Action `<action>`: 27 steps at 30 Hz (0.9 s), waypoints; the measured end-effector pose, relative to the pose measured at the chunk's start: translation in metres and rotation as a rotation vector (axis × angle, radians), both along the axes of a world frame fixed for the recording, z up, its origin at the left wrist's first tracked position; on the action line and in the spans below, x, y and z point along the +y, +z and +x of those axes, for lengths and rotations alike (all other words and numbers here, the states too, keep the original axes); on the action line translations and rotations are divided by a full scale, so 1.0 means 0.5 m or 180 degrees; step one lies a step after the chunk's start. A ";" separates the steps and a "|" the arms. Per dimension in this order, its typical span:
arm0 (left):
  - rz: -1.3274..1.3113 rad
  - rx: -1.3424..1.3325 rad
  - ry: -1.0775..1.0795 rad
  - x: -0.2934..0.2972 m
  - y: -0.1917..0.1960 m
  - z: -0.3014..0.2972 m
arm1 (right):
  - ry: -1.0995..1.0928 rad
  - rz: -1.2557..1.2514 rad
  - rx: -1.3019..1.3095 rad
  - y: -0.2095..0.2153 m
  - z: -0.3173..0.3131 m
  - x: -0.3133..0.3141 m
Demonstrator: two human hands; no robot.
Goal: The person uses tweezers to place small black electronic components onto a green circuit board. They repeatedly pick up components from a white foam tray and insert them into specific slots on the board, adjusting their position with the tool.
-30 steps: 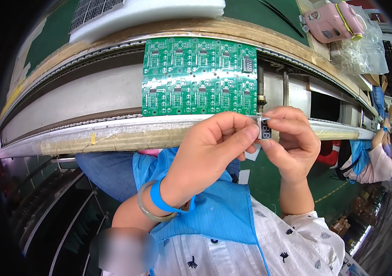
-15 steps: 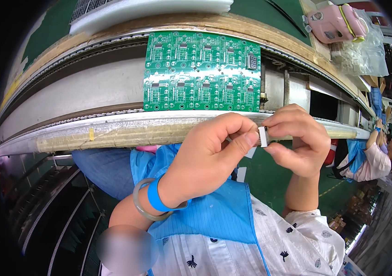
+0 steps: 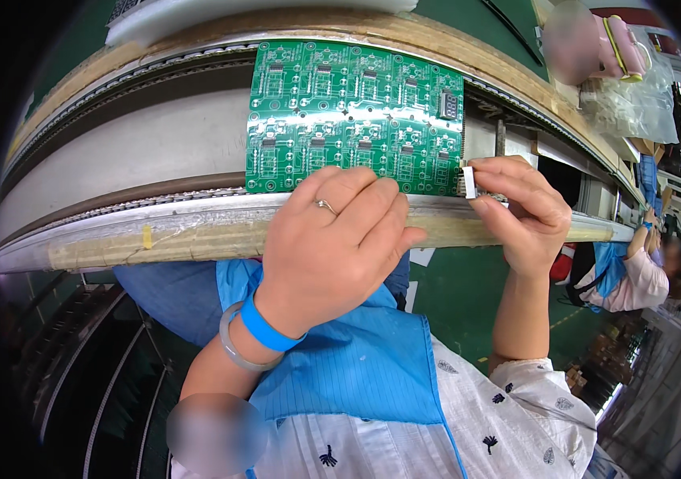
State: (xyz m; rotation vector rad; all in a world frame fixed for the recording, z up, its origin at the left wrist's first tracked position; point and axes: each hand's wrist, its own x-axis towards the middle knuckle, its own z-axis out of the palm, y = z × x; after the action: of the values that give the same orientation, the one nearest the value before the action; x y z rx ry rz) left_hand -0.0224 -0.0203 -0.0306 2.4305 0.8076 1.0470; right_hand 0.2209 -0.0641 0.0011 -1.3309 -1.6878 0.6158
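Note:
A green circuit board panel [image 3: 340,84] of repeated small boards spans the two conveyor rails. One dark digit display [image 3: 447,104] is seated at its upper right. My right hand [image 3: 528,211] pinches another digit display [image 3: 469,183] between thumb and fingers. Its white side faces me and its pins point left, beside the panel's lower right corner; whether they touch it, I cannot tell. My left hand [image 3: 332,239], a ring on one finger, lies over the near rail with fingertips at the panel's lower edge. Its thumb sticks out to the right, and nothing shows in its grasp.
The near rail [image 3: 189,239] has a taped, worn edge with a chain along it. White foam [image 3: 277,14] lies beyond the far rail. At the upper right are a pink case [image 3: 612,48] and a clear plastic bag [image 3: 636,104]. Another person [image 3: 636,279] sits farther right.
My left hand has let go of the display and moved left to the panel's near edge. My right hand has carried the display up to the panel's lower right corner.

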 end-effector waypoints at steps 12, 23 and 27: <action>0.0248 -0.0050 0.0010 0.004 -0.019 0.001 | 0.0022 0.0273 -0.1743 0.004 -0.015 0.015; 0.0192 -0.0150 0.0113 0.000 -0.024 0.004 | 0.0102 0.0249 -0.2000 0.013 -0.021 0.019; 0.0179 -0.0146 0.0116 0.000 -0.021 0.002 | 0.0072 0.0169 -0.2013 0.016 -0.025 0.017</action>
State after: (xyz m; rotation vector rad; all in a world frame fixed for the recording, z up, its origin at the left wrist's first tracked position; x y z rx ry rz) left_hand -0.0212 -0.0205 -0.0410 2.4372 0.8206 1.1497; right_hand 0.2085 -0.0556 0.0089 -1.5703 -2.1991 0.1553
